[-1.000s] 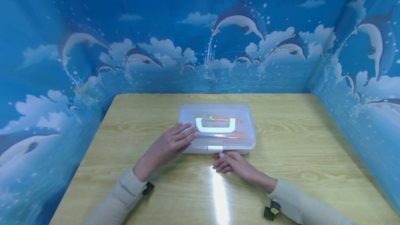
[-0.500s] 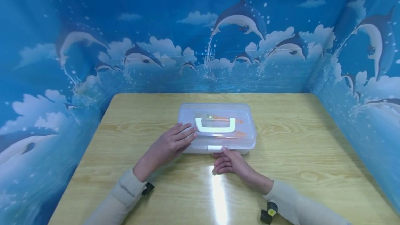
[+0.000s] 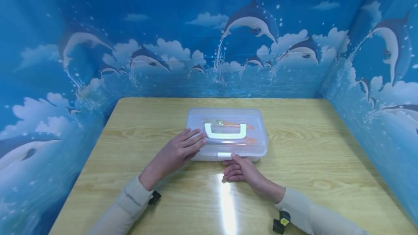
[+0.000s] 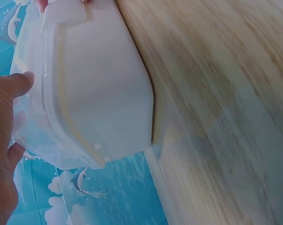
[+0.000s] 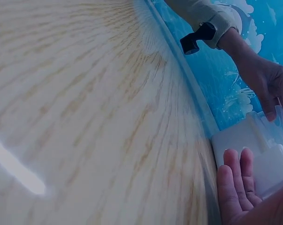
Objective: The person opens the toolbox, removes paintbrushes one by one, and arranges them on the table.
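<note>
A clear plastic storage box (image 3: 251,149) with a white base sits on the table with its lid down. A white carrying handle (image 3: 225,136) lies on the lid, and a white latch (image 3: 224,155) is at its front. My left hand (image 3: 173,153) rests on the lid's left side with its fingers extended. With thumb and index finger, my right hand (image 3: 245,171) pinches the latch at its right end; the other fingers are loosely bent below. Through the lid I see orange items (image 3: 231,124), their kind unclear.
The wood-grain table (image 3: 310,162) extends around the box. Behind it and at both sides hangs a blue curtain (image 3: 183,79) printed with dolphins. Each sleeve carries a small black device, the right one (image 3: 281,222) near the table's front.
My right thumb has moved up from below the latch onto its right end, and the right wrist has shifted slightly left. My left hand and the box have stayed in place.
</note>
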Demonstrator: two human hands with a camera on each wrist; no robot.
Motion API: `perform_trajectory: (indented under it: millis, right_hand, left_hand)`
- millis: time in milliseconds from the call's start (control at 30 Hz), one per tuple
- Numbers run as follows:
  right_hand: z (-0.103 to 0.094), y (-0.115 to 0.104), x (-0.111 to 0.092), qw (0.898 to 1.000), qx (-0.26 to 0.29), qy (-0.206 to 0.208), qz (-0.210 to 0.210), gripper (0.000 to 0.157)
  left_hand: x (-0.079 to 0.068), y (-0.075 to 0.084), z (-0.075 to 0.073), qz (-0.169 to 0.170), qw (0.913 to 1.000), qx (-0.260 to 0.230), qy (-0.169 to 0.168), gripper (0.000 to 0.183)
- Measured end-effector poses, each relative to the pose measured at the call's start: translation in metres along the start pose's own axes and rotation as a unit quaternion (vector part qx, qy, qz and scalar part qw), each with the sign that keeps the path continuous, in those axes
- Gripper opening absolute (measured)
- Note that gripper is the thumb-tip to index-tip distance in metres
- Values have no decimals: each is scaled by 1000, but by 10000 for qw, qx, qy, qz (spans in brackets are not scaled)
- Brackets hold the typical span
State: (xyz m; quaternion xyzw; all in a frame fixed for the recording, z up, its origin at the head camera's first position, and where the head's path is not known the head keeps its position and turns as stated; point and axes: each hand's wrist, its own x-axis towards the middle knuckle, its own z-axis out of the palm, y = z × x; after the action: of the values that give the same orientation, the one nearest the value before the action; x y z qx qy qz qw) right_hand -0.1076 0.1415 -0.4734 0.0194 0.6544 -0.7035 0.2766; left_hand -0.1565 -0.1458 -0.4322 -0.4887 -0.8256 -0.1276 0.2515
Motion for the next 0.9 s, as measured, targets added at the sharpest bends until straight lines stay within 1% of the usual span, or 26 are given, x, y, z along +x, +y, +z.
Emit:
perform_trajectory:
  millis: [133, 300, 433, 600, 700, 900]
  right_hand:
    - [-1, 1, 0, 9999, -139, -1, -37, 73]
    - [-3, 0, -1, 9995, -248, -99, -143, 75]
    - [-3, 0, -1, 9995, -232, -159, -162, 77]
    - [-1, 0, -1, 9998, -153, -99, -115, 79]
    - [-1, 0, -1, 9999, -102, -5, -71, 77]
    - [-2, -2, -2, 9998, 133, 102, 95, 69]
  left_hand:
    - [0, 0, 0, -3, 10000, -9, -20, 59]
    - [1, 1, -1, -16, 10000, -13, -22, 59]
    - [1, 1, -1, -20, 10000, 1, -29, 58]
    - [1, 1, -1, -71, 9999, 12, -69, 59]
    - [1, 1, -1, -85, 9999, -2, -63, 59]
    - [0, 1, 1, -112, 9999, -51, -68, 60]
